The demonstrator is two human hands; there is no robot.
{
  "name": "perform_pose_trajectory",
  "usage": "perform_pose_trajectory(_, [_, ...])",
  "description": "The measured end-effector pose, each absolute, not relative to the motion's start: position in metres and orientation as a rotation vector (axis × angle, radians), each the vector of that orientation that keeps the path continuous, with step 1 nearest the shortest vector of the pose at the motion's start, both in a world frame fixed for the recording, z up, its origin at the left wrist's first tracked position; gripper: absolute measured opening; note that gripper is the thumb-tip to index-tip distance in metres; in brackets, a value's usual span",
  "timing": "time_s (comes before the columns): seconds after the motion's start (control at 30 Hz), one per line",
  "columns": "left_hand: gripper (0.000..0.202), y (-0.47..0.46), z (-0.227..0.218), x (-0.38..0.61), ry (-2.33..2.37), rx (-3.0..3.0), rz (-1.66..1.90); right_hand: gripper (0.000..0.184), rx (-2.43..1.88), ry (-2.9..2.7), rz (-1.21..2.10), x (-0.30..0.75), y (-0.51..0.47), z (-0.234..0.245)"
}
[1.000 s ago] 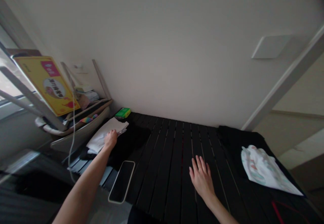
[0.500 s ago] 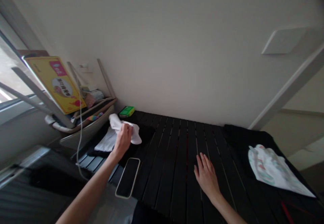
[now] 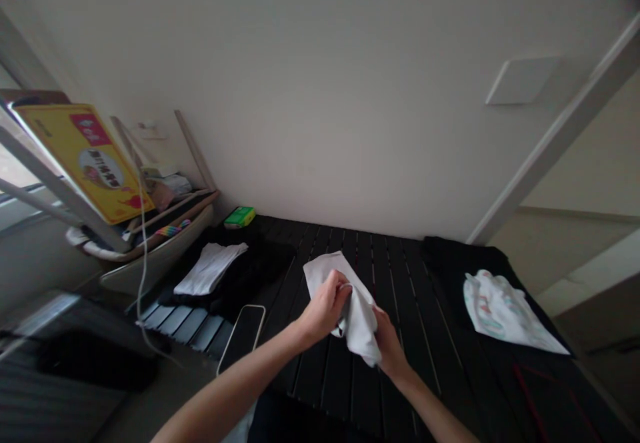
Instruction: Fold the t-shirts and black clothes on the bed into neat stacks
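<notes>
The left hand (image 3: 324, 308) pinches a white cloth (image 3: 362, 326); the right hand (image 3: 390, 343), partly curled, holds its right side.

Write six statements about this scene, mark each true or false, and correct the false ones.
1. The left hand pinches a white cloth. True.
2. The right hand lies flat on the table. False: it is against the same white cloth.
3. The green packet is near the wall. True.
4. The phone lies on the folded cloth. False: it lies nearer the person.
5. That folded cloth rests on black fabric. True.
6. The patterned cloth covers red fabric. False: the fabric is black.
</notes>
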State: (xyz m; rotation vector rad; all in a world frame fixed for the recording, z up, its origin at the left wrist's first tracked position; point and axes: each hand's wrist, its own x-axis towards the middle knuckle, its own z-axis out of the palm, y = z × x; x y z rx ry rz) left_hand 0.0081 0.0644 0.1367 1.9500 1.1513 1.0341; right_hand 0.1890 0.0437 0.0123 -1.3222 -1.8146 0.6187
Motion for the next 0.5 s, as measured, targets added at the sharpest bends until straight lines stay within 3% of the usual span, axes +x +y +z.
perform_pose_trajectory(0.07, [0.015,0.076,0.133,0.000,1.222,1.919,1.110,0.038,-1.246,-1.746,0.927,0.196,0.045,0.029])
perform_pose_trajectory(0.17, [0.038,0.084,0.121,-0.013,1.288,1.839,1.143,0.040,-1.240,-1.435,1.190,0.198,0.043,0.050])
perform_pose_trajectory(0.33, [0.046,0.059,0.092,-0.018,1.197,1.641,0.724,0.053,-1.253,-1.105,1.602,0.193,0.044,0.064])
perform_pose_trajectory(0.43, [0.048,0.050,0.080,-0.016,1.337,1.713,0.656,0.049,-1.361,-1.446,1.483,0.201,0.054,0.064])
perform_pose_trajectory(0.5, [0.050,0.052,0.076,-0.017,1.563,1.817,0.655,0.040,-1.683,-1.796,1.130,0.209,0.061,0.062])
